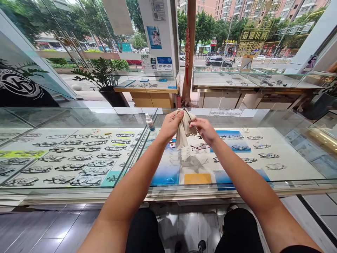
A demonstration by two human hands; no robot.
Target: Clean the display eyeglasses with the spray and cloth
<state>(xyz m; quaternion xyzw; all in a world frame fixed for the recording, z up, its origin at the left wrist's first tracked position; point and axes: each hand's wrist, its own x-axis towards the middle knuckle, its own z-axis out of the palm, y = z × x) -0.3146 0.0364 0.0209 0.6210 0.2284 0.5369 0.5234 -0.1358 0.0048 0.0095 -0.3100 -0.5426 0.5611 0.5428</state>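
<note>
Over the glass counter, my left hand (pixel 172 123) is closed on a cream cleaning cloth (pixel 182 135), which hangs down below the fingers. A pair of dark-framed glasses (pixel 187 115) is partly wrapped in the cloth, so most of its frame is hidden. My right hand (pixel 204 129) pinches the glasses at their right side, and a thin dark temple shows beneath its fingers. Left of my hands, a small white spray bottle (pixel 150 123) stands upright on the glass top.
The glass display counter (pixel 142 191) holds rows of eyeglasses (pixel 86 163), blue cards (pixel 165 174) and a yellow card (pixel 197 178). Beyond it stand a potted plant (pixel 110 88), a wooden post (pixel 187 70) and more display cases (pixel 260 82). A person's dark printed shirt (pixel 23 88) shows at left.
</note>
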